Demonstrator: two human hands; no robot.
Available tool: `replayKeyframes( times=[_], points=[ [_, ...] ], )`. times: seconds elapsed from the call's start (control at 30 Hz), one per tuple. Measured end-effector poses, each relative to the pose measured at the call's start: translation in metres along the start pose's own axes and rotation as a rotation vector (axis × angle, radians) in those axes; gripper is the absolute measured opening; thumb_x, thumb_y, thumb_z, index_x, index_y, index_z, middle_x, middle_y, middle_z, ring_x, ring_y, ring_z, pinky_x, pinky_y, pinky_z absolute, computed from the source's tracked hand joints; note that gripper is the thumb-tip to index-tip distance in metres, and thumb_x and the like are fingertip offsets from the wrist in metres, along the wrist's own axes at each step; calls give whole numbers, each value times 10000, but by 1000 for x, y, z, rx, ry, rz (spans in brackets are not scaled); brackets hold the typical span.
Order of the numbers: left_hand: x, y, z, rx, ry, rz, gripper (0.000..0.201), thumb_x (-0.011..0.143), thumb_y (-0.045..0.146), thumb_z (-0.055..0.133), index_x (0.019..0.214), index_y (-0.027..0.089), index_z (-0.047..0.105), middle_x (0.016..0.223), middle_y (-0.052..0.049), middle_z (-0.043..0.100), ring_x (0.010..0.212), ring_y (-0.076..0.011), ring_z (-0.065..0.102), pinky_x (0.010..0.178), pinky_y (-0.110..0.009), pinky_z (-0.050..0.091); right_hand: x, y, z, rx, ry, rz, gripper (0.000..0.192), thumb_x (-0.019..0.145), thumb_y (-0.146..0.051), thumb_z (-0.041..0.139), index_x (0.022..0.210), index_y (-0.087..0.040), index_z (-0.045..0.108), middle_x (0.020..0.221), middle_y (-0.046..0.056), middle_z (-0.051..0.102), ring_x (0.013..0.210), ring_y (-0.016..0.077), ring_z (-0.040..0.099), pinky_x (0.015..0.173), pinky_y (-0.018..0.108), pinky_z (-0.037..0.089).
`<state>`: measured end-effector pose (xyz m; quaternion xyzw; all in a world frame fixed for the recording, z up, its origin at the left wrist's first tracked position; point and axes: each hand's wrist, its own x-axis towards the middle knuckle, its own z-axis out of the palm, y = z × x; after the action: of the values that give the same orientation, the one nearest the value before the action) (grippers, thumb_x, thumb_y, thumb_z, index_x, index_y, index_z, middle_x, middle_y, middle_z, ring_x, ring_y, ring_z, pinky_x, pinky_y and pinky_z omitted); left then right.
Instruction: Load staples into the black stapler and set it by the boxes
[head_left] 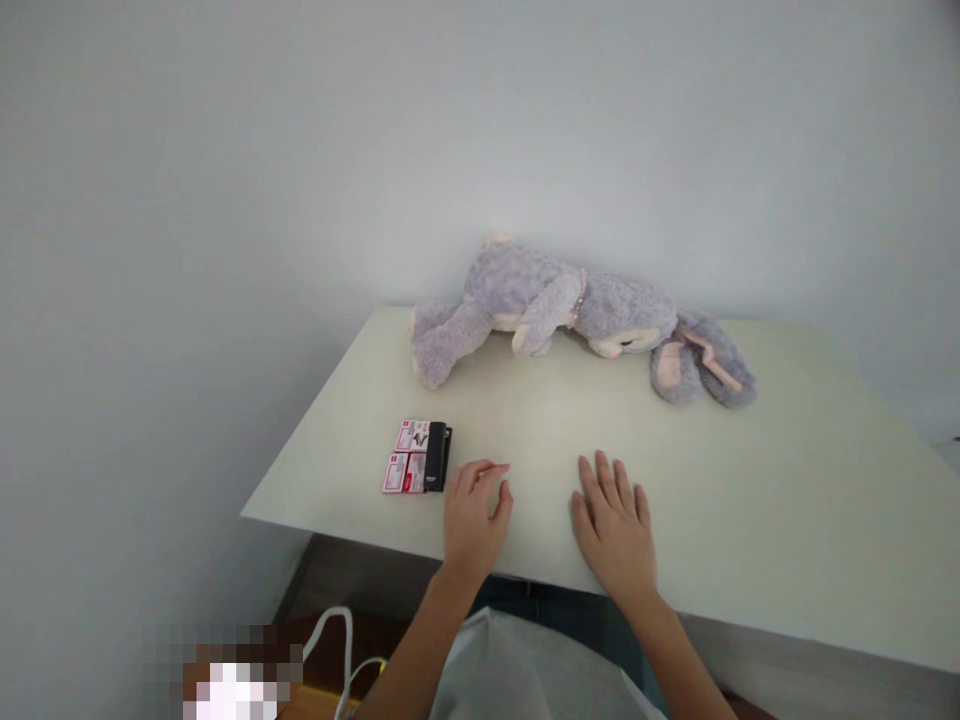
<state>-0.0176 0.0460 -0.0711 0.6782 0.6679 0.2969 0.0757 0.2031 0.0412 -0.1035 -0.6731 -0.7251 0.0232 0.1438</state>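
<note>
Both my hands rest empty on the desk [750, 500]: left hand [474, 515] loosely curled, right hand [613, 528] flat, fingers spread. The black stapler [436, 456] and pink staple boxes [407, 456] lie at ten o'clock of the left; I judge a short reach comes next.

Black stapler [437, 456] (beside pink staple boxes [406, 456]) lies flat near table edge.
</note>
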Motion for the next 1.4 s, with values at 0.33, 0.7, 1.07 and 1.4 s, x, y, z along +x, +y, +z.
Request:
replayKeyframes(
  times=[0.33, 0.7, 1.07, 1.4],
  points=[
    [14, -66, -46, 37, 93, -315, 339, 903, 416, 618, 1202, 255, 624, 1104, -76, 659, 1044, -281, 613, 931, -440, 485, 0, 3, 6, 83, 13, 34, 568, 1038, -389, 327, 1600, -317, 294, 1698, 9, 219, 1578, 310, 115, 1239, 634, 165],
    [-8, 31, 23, -277, -239, -149, 339, 919, 296, 579, 1244, 220, 633, 927, -40, 771, 803, -198, 712, 706, -278, 526, 64, -75, -18, 680, -163, -136, 547, 982, -430, 540, 1498, -264, 466, 1523, 83, 527, 1408, 263, 469, 1209, 490, 321],
    [-7, 12, 26, -44, -155, 56, 427, 965, 235, 528, 1390, 241, 572, 1452, -128, 531, 1378, -340, 427, 1145, -602, 350, 96, -77, -2, 838, 28, -12, 196, 772, -382, 783, 914, -269, 710, 981, 10, 696, 1078, 266, 592, 1231, 591, 59],
    [0, 12, 32, 21, -116, 153, 541, 985, 261, 516, 1517, 318, 437, 1427, -87, 556, 1303, -275, 495, 1124, -511, 401, 86, -11, -5, 1488, 327, 498, 502, 939, -621, 500, 1195, -227, 676, 1195, 77, 722, 1133, 221, 651, 960, 407, 539]
  ],
)
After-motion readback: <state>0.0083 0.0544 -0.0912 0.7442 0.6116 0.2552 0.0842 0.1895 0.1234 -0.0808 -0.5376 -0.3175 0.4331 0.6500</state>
